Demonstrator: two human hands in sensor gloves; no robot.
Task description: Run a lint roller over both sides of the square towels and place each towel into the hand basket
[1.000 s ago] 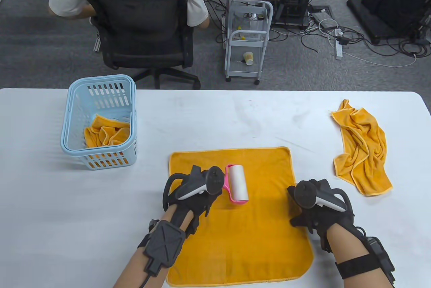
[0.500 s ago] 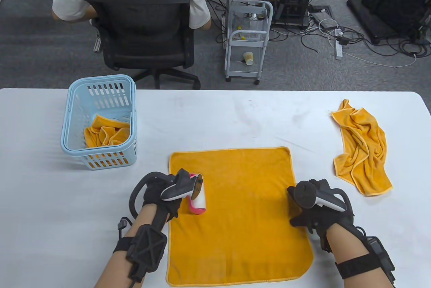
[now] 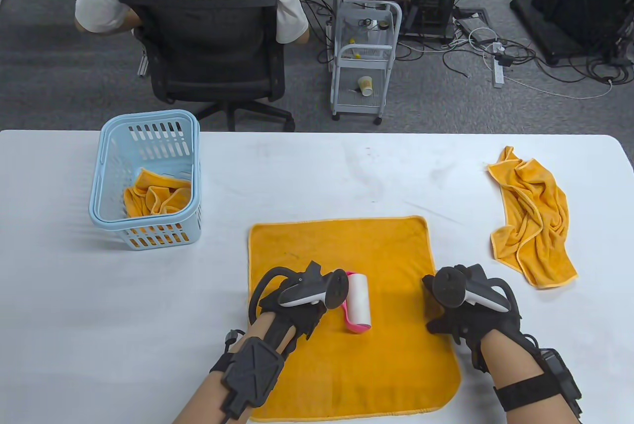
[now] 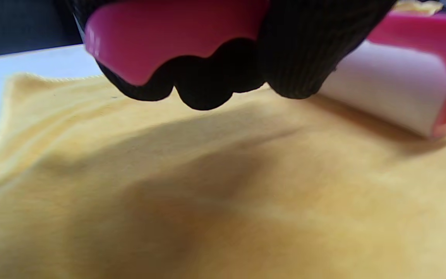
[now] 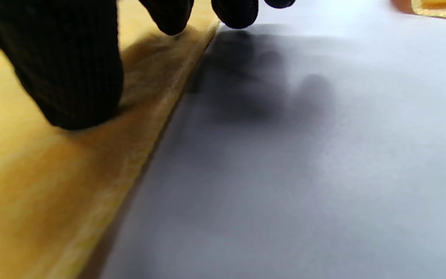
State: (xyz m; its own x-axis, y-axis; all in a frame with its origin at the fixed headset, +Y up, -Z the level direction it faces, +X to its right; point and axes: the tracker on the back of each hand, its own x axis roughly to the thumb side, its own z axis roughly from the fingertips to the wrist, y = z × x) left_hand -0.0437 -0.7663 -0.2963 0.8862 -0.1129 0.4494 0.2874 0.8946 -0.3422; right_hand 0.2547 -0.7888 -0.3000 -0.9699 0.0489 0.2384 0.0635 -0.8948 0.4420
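A spread towel (image 3: 376,305) lies flat at the middle of the table's (image 3: 317,171) near edge. On it, toward its left side, rests the lint roller (image 3: 357,301), with the left hand (image 3: 297,307) just to the roller's left. The right hand (image 3: 460,312) sits on the towel's right edge. Toward the far left corner stands the basket (image 3: 146,181), with a towel inside (image 3: 156,198). A crumpled towel (image 3: 535,216) lies near the right edge.

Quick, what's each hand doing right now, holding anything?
Left hand: closed, gripping the pink handle of the lint roller on the flat towel.
Right hand: open, holds nothing, fingers pressing the towel's right edge.
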